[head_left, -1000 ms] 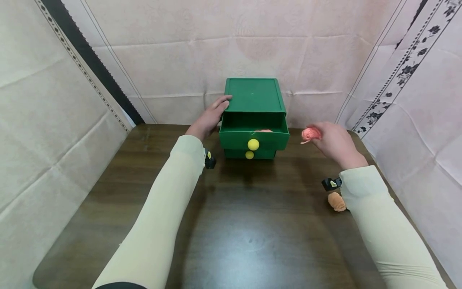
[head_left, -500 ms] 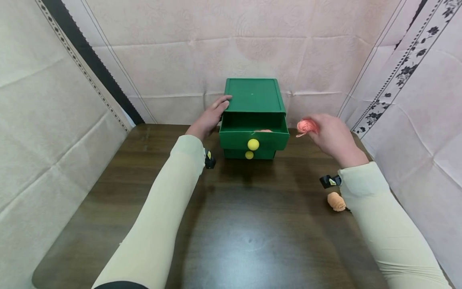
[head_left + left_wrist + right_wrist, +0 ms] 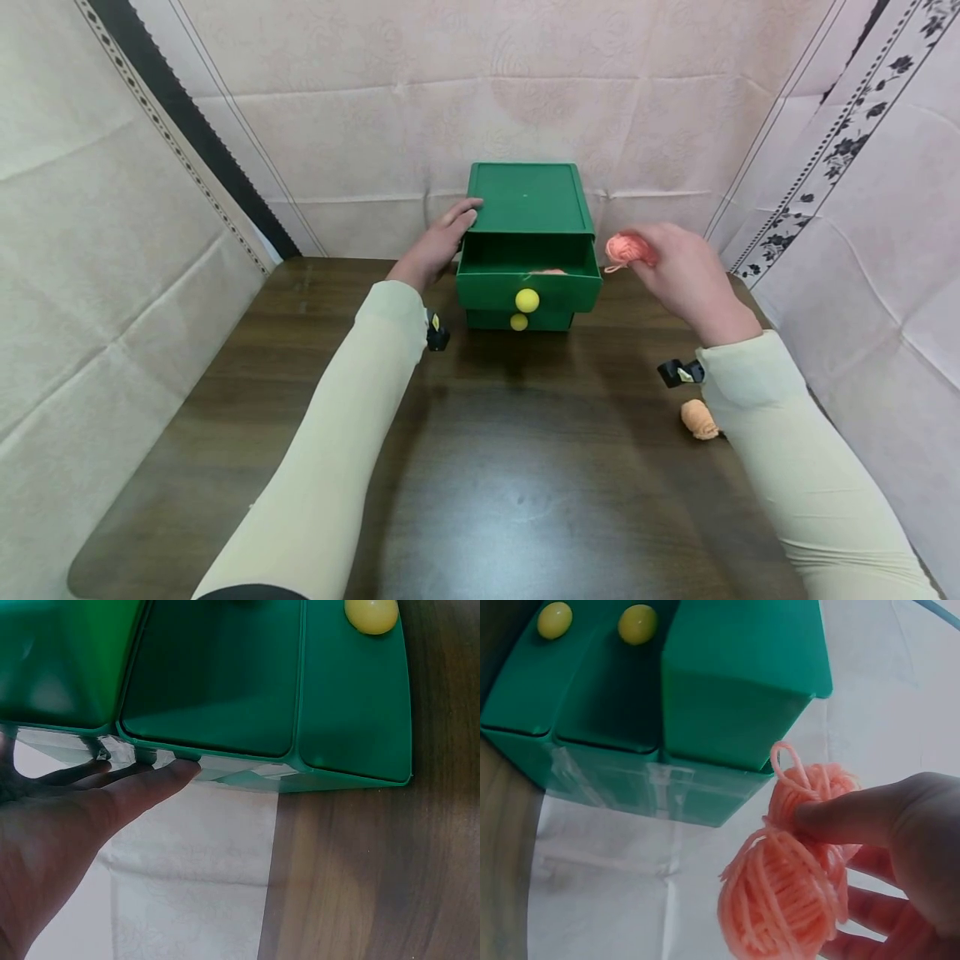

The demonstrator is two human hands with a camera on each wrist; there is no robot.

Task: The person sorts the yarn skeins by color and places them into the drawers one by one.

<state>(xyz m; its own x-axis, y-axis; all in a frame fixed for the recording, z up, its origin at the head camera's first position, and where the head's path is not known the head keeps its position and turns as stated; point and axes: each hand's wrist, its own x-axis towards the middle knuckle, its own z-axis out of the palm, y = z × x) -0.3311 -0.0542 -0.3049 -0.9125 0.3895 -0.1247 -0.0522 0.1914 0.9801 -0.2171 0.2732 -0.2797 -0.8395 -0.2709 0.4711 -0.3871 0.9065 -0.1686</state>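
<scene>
A small green drawer cabinet [image 3: 529, 197] stands at the back of the table, its top drawer [image 3: 491, 289] pulled out. Inside that drawer, a bit of pink [image 3: 550, 272] shows above the front edge. My left hand [image 3: 441, 240] rests against the cabinet's left side; in the left wrist view its fingers [image 3: 154, 787] lie fairly straight along the wall. To the right of the drawer, my right hand [image 3: 684, 275] holds a salmon-pink ball of yarn [image 3: 780, 892] between thumb and fingers, raised over the table. A loose loop of strand sticks up from the yarn.
An orange, yarn-like roll [image 3: 699, 419] lies on the dark wooden table [image 3: 517, 467], close to my right sleeve. Yellow round knobs [image 3: 527, 300] sit on the drawer fronts. Pale cloth [image 3: 360, 125] hangs behind and on both sides.
My right hand has moved left and slightly up with the pink yarn, closer to the pulled-out drawer. The left hand has stayed on the cabinet.
</scene>
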